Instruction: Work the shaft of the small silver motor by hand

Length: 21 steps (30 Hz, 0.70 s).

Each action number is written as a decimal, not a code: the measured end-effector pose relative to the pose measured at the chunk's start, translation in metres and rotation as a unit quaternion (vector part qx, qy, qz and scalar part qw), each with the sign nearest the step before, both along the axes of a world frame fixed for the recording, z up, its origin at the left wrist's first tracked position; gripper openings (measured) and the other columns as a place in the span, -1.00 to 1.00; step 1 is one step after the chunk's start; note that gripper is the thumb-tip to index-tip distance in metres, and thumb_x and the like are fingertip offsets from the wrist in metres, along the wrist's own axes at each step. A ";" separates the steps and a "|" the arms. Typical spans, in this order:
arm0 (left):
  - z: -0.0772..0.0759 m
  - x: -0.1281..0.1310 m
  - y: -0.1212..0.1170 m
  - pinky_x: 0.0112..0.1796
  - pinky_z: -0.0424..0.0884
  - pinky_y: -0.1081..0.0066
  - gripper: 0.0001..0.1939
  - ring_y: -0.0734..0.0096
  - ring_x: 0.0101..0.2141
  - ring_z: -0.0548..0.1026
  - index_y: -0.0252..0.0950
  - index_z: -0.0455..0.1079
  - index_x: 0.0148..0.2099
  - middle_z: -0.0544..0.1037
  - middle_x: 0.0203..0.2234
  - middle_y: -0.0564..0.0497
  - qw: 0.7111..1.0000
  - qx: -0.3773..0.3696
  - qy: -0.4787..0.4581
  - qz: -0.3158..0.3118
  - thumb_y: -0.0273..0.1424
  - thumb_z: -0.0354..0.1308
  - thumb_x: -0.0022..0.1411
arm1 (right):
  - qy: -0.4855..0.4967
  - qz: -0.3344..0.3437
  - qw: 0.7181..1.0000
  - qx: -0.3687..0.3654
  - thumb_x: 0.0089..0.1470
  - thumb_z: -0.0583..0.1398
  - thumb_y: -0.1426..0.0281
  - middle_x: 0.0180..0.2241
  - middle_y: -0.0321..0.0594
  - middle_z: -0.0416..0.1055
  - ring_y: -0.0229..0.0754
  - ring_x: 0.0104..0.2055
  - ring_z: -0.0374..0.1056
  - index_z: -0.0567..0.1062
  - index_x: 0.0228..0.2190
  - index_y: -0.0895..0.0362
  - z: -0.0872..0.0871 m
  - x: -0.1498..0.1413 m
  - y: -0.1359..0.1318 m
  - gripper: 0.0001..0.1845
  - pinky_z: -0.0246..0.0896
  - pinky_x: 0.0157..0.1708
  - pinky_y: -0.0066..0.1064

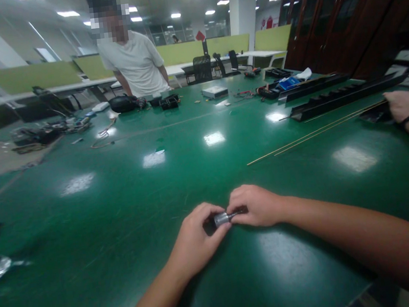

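The left hand (195, 234) holds a small metal cylinder (221, 219) between the thumb and the fingers, which are closed narrowly around it. The right hand (258, 206) pinches the thin dark end of this cylinder; its exact shape is hidden by the fingers. Both hands are over the near part of the tabletop (132, 230), and whether the cylinder touches the surface, I cannot tell. In my judgement, the cylinder could slip or roll away if one pinch becomes loose, because it is round and smooth; the thin end could bend if the hands pull out of line. The long axis lies almost level, from left to right, with the thin end pointing to the right and slightly to the far edge. Farther toward the right edge are two thin rods (299, 139), and a co-worker's hand (404, 105) at their end.
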<state>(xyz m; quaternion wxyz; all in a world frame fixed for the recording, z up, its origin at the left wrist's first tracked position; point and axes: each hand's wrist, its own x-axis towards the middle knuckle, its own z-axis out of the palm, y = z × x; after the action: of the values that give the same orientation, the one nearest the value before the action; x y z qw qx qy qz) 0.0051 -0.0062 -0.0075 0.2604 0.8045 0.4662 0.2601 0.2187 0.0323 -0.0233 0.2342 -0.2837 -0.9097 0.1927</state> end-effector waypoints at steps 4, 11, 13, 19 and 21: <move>-0.002 -0.001 0.000 -0.23 0.35 0.37 -0.84 0.32 -0.26 0.48 -0.21 0.45 -0.18 0.53 -0.30 0.06 1.000 0.000 -0.001 0.001 -0.39 0.28 0.16 | 0.004 0.000 1.000 0.008 0.06 0.26 0.38 -0.41 -0.21 0.49 -0.22 -0.34 0.36 0.58 -0.32 0.16 0.000 0.000 0.000 -0.87 0.18 -0.28 -0.41; -0.002 0.000 0.000 -0.25 0.35 0.38 -0.83 0.33 -0.28 0.47 -0.25 0.40 -0.24 0.51 -0.33 0.06 1.000 0.007 -0.013 0.006 -0.44 0.30 0.10 | 0.009 0.007 1.000 0.008 0.06 0.27 0.36 -0.40 -0.21 0.50 -0.20 -0.32 0.37 0.58 -0.32 0.15 -0.002 0.000 0.000 -0.86 0.19 -0.26 -0.40; -0.001 0.001 -0.001 -0.26 0.35 0.38 -0.84 0.32 -0.29 0.47 -0.25 0.39 -0.25 0.50 -0.33 0.05 1.000 0.008 -0.011 0.006 -0.45 0.29 0.09 | 0.012 0.006 1.000 0.010 0.06 0.27 0.37 -0.39 -0.21 0.50 -0.20 -0.31 0.37 0.58 -0.32 0.15 -0.002 0.000 0.000 -0.87 0.19 -0.25 -0.39; 0.000 0.002 -0.001 -0.25 0.35 0.36 -0.84 0.32 -0.28 0.46 -0.25 0.39 -0.25 0.50 -0.32 0.04 1.000 0.003 -0.009 0.005 -0.44 0.28 0.10 | 0.013 0.004 1.000 0.004 0.05 0.27 0.37 -0.39 -0.20 0.51 -0.20 -0.30 0.38 0.59 -0.32 0.15 -0.002 0.001 0.000 -0.86 0.20 -0.25 -0.39; 0.000 0.002 -0.002 -0.25 0.35 0.36 -0.85 0.31 -0.28 0.46 -0.25 0.38 -0.25 0.50 -0.32 0.04 1.000 0.002 -0.008 0.004 -0.44 0.27 0.11 | 0.011 0.002 1.000 0.004 0.05 0.28 0.37 -0.39 -0.20 0.51 -0.20 -0.31 0.38 0.59 -0.32 0.15 -0.001 0.001 0.000 -0.86 0.20 -0.25 -0.39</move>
<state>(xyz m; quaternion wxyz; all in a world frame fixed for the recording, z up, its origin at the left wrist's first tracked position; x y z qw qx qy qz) 0.0068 -0.0078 -0.0073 0.2612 0.8008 0.4670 0.2690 0.2196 0.0320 -0.0245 0.2447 -0.2786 -0.9085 0.1929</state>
